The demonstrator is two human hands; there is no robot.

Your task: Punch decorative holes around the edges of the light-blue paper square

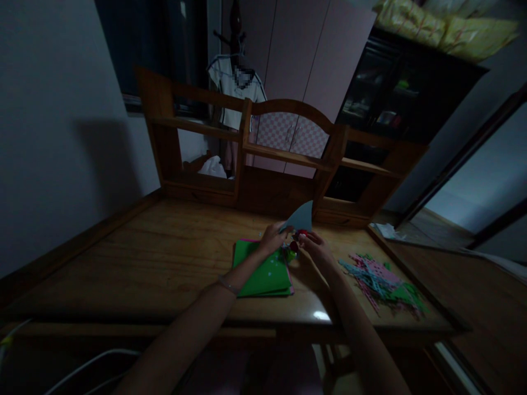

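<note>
Dim light blurs a small red thing (297,236) between the hands; left hand (270,239) pinches a paper (301,218) over the bench (164,247), tip pointing up-right; right hand (315,246) curls beside it, grip unclear.

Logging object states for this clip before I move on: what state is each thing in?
left hand: closed on the grey-blue paper piece.
grey-blue paper piece: held up off the desk, one edge curved.
right hand: pinched on a small red item, too dark to identify.
green paper stack: lying flat, speckled with pale bits.
paper strips: loose heap on the desk, untouched.
</note>
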